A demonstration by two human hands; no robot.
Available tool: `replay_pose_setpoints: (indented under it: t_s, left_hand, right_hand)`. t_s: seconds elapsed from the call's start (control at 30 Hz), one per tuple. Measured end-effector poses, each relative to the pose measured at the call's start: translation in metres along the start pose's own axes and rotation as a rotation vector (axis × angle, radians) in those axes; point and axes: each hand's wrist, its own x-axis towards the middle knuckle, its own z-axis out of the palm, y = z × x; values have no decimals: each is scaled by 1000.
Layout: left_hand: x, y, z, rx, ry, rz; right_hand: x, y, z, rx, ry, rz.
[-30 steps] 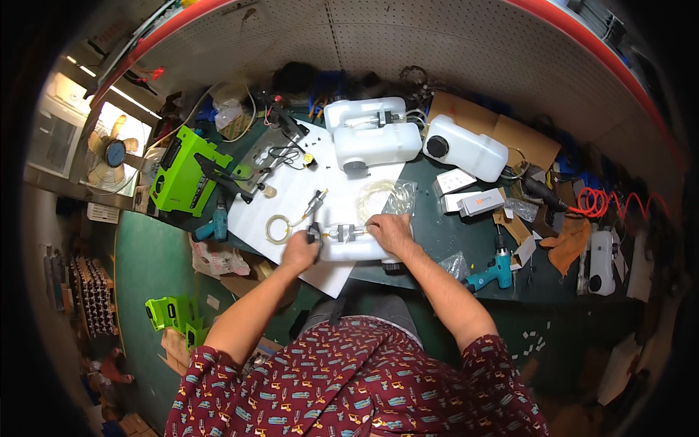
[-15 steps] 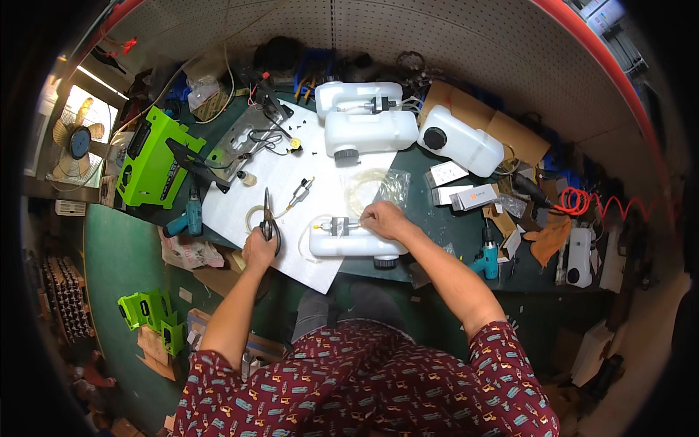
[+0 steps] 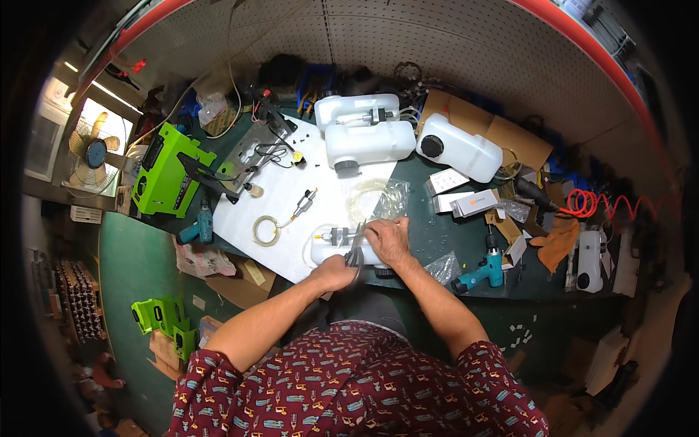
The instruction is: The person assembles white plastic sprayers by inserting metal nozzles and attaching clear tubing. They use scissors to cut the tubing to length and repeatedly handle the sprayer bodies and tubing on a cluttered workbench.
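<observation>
My left hand is closed round the handles of dark scissors, their blades pointing away from me beside a small black and silver pump. That pump lies on top of a translucent white plastic tank with a black cap, at the table's near edge. Across from the blades, my right hand has its fingers pinched together at the pump's right end; what they grip is too small to make out. A coil of clear tubing in a plastic bag lies just beyond the tank.
Several white tanks stand at the back of the green table. On the left are a bright green housing, a cordless drill and a tube coil. Small boxes and another drill lie right.
My left hand has carried the scissors rightward from the white sheet to the pump on the tank. My right hand stays by the pump's end, slightly lower in view.
</observation>
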Motion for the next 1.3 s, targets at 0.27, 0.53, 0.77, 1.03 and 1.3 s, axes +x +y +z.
replay_pose_setpoints:
  t_s: [0.27,0.53,0.77,1.03,1.3]
  left_hand:
    - [-3,17,3,139,63,-89]
    - [-20,35,4,248,118,-127]
    - [-29,39,5,219,158,-131]
    - [-25,28,8,51,169,-45]
    - [-26,21,10,-96,135,-20]
  right_hand:
    - [-5,-3,-5,2,-3,-1]
    - [-5,2,-1,-1,28,-35]
    - [-5,-1,0,-8,22,-33]
    - [-1,-4,0,-4,21,-25]
    - [1,-1,0,-70,-41,-19]
